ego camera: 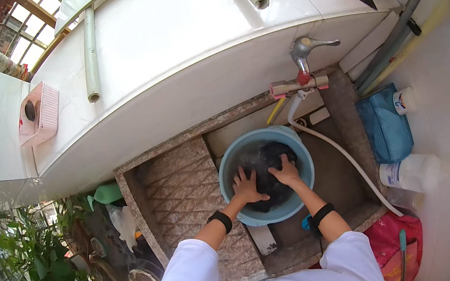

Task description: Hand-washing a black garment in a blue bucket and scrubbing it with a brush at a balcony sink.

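A round light-blue plastic basin (229, 159) stands in a stone laundry sink (330, 159), holding water and dark wet cloth (274, 183). My left hand (246, 187) rests on the cloth at the basin's near left, its fingers spread. On the right side of the basin, my right hand (287, 172) presses on the same cloth with fingers and thumb apart; some fingertips are hidden in it. Black bands circle both my forearms. Above the basin is a metal lever tap (306, 51), with a white hose (340, 149) running from its fitting to the right.
A ridged stone washboard (183, 196) lies left of the basin. Along the right wall stand a blue plastic container (386, 123), a white tub (416, 172) and a red bag (395, 247). A pink plastic basket (45, 115) sits on the tiled ledge (170, 40) at left. Plants (47, 253) grow lower left.
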Demonstrator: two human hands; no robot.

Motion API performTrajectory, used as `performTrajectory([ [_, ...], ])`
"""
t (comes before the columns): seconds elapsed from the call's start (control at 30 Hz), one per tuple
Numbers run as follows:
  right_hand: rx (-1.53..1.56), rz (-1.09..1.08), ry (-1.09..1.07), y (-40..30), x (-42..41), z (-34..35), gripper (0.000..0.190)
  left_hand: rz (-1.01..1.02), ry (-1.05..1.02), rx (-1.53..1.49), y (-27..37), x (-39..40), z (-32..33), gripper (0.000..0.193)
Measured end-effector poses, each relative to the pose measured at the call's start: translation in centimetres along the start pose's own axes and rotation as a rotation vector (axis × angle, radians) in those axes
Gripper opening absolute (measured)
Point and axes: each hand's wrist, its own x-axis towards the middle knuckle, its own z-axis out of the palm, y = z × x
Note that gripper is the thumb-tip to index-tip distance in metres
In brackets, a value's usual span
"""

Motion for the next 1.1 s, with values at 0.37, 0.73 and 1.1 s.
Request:
performTrajectory([
  [0.37, 1.064, 0.219, -0.260, -2.1, -11.3, -7.5, 0.071, 0.710, 0.711, -0.404, 2.1, -11.5, -2.7, 0.030],
  [0.73, 0.432, -0.257, 0.119, 2.0, -18.7, -8.0, 0.063, 0.403, 0.468, -1.285, 5.5, -15.8, -9.7, 0.025],
  [1.1, 0.522, -0.805, 0.455, -5.5, -21.6, -14.7, 0.038, 0.949, 0.150, -1.109, 5.8, -26.3, -15.3, 0.050],
])
